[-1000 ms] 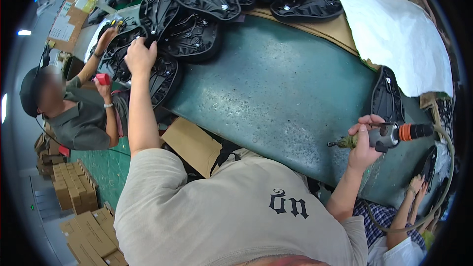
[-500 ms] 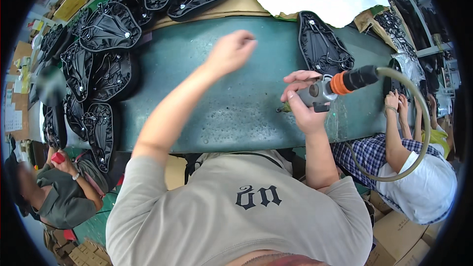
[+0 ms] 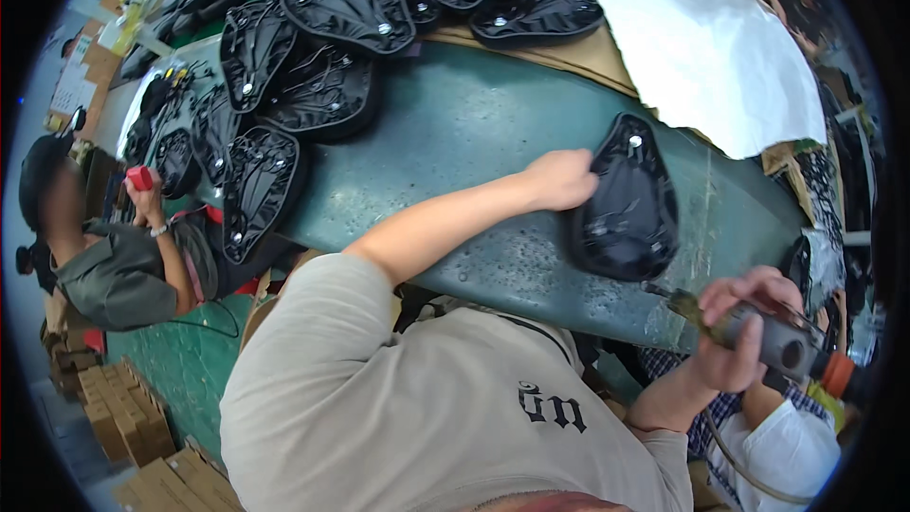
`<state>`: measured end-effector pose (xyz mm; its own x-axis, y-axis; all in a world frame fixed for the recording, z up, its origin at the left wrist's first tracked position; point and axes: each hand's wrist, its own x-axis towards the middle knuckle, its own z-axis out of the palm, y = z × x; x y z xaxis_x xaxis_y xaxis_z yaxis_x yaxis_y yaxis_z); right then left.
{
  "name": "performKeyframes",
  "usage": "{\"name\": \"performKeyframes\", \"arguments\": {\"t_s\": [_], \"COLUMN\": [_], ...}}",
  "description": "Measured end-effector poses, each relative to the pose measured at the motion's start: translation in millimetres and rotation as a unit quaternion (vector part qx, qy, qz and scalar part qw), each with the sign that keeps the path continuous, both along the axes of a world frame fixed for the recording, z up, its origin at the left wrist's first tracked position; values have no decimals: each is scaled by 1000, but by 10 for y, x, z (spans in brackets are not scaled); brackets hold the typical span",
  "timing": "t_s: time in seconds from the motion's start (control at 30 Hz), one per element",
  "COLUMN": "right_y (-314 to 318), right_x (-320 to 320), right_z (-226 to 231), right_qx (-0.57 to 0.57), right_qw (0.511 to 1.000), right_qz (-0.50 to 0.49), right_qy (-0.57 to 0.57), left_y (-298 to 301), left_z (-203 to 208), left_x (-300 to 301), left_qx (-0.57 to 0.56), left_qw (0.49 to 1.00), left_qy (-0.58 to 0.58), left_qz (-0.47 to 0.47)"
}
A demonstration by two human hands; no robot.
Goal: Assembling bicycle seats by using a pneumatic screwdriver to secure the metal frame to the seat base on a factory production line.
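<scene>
A black bicycle saddle [image 3: 626,204] lies underside up on the green worktable [image 3: 445,147], its narrow end pointing away from me. My left hand [image 3: 564,180] is closed on the left edge of this saddle, though its fingertips are partly hidden. Off to the right, my right hand [image 3: 730,341] is wrapped around a grey power screwdriver [image 3: 773,337] with an orange collar and a hose. The driver's tip points left, toward the table's front edge, apart from the saddle.
Several more black saddles [image 3: 351,5] are heaped along the left and far side. A white sheet [image 3: 711,57] lies over cardboard at the far right. One person [image 3: 123,265] sits at the left holding a red object; another, in a white shirt [image 3: 787,446], is close on the right.
My view has turned to the right. My left hand has reached across to the saddle, which has come nearer to me. My right hand has swung the screwdriver outward to the right.
</scene>
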<state>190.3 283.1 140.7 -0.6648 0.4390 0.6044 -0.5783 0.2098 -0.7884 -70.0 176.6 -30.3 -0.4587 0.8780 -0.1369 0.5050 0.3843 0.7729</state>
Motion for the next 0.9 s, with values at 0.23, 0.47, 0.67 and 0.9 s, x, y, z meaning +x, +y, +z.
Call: {"name": "performKeyframes", "arguments": {"t_s": [0.23,0.47,0.67,0.9], "right_y": [-230,-528,-696,-735], "right_x": [-868,-2030,-2370,-2646], "right_z": [-39,-414,-650,-711], "right_qx": [-73,-66,-49,12], "right_qw": [993,986,978,982], "right_qz": [97,154,200,170], "right_qy": [-11,-9,-31,-82], "left_y": [-1870,-1796,-1793,-1797], "left_z": [350,205,186,178], "left_x": [-62,-16,-4,30], "left_qx": [-122,-108,-104,-81], "left_qw": [988,975,974,977], "left_qy": [-2,-32,-36,-23], "left_qz": [98,193,199,198]}}
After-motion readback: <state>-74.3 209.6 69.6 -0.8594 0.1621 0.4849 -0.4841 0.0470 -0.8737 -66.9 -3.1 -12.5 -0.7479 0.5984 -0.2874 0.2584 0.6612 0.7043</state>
